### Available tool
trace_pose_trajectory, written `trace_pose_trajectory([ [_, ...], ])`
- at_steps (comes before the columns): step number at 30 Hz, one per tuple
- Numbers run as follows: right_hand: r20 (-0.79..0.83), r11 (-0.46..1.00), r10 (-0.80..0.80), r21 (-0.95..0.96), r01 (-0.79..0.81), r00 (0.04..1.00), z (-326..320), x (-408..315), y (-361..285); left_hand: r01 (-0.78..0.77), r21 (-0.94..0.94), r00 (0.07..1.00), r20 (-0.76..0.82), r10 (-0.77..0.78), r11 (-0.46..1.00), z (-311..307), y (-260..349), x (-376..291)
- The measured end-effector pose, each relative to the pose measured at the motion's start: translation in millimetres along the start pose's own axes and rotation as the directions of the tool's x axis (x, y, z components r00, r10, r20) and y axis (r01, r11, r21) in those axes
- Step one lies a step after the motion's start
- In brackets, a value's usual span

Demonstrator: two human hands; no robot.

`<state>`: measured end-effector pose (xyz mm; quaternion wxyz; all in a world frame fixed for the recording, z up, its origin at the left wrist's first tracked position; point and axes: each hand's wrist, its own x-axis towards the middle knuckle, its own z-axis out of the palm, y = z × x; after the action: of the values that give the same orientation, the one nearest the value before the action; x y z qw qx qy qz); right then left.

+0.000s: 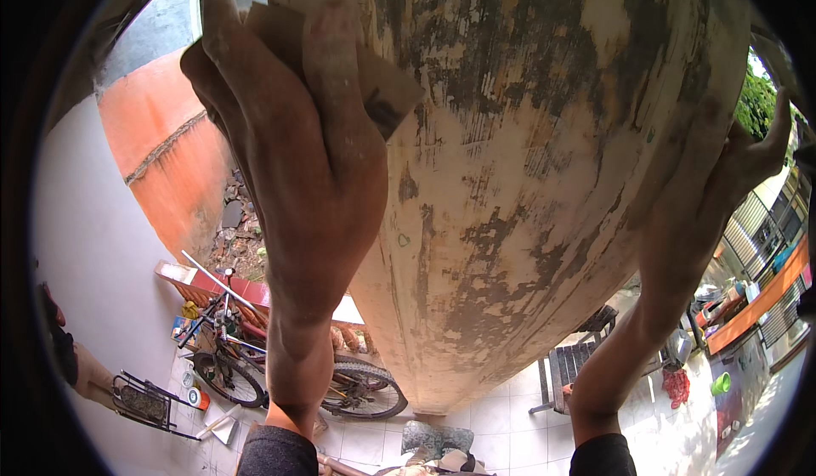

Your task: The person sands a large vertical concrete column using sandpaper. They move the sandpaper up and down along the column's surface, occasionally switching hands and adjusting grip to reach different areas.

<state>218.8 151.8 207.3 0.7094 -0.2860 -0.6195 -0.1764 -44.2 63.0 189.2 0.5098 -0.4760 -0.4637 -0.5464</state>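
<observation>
Before me rises a tall rectangular pillar (484, 183) with worn cream paint, dark patches and scraped streaks. My left hand (306, 151), raised at its left edge, grips a folded brown sheet (389, 93) that looks like sandpaper and bears dark print. Thumb and fingers pinch the sheet close to the pillar's face; the far fingertips are partly hidden. On the opposite side, my right hand (695, 151) lies against the pillar's right edge. One finger of it sticks outward, and I see nothing held there.
Below left, a bicycle (229, 355) leans by a red railing ledge (245, 288). A folding metal frame (150, 403) stands near the white wall (95, 221). A dark slatted bench (567, 367) is at right. A patterned cushion (437, 439) lies near the pillar's foot on white tiles (363, 444).
</observation>
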Motion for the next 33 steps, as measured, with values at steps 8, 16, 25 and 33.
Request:
trace_pose_trajectory([
  [8,0.242,0.974,0.096,0.179,-0.141,0.965,-24,-123,-27,0.246,0.02,0.919,0.312,-0.24,0.969,-59,64,-128],
  [16,0.006,0.987,-0.093,0.132,0.091,0.996,-1,14,12,0.12,-0.046,0.991,0.057,-0.117,0.992,-12,6,-4],
  [25,0.217,0.984,0.013,0.171,-0.051,0.976,-24,-136,-11,0.392,0.023,0.867,0.326,-0.377,0.92,-53,64,-122],
  [33,0.053,0.967,-0.081,0.248,0.066,0.995,0,-3,8,-0.332,0.614,0.933,0.325,0.154,0.716,-19,-41,14],
])
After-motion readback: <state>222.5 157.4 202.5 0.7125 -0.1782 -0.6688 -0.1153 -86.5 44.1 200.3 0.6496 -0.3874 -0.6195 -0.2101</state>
